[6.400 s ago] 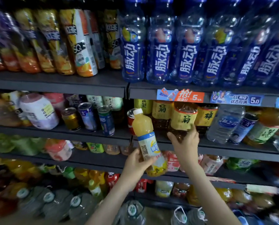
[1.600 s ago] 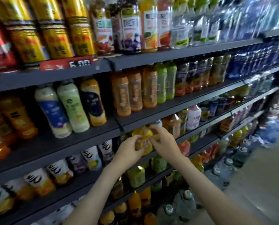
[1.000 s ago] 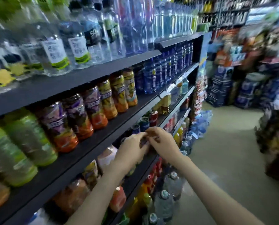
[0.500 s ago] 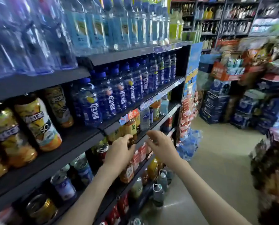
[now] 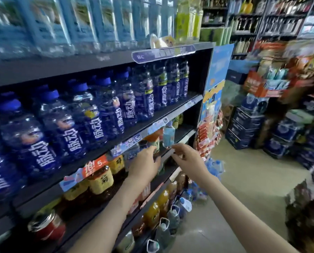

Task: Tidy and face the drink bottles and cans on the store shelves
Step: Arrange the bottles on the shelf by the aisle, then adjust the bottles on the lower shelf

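Two hands work at the shelf [image 5: 186, 138] edge: my left hand [image 5: 145, 166] lies against a tea bottle [image 5: 154, 143], grip unclear; my right hand [image 5: 187, 159], loosely curled and empty, sits below a clear bottle [image 5: 169, 136]. Open floor [image 5: 253, 179] lies rightward.

Drink aisle, shelves at left. The left hand [image 5: 145, 166] reaches a tea bottle [image 5: 154, 144] on the middle shelf [image 5: 186, 135]. The right hand [image 5: 187, 161] is just below a pale-blue bottle [image 5: 169, 136]; blur hides any contact. Dark blue bottles [image 5: 101, 115] line the shelf above, and a red can [image 5: 48, 228] stands near left.
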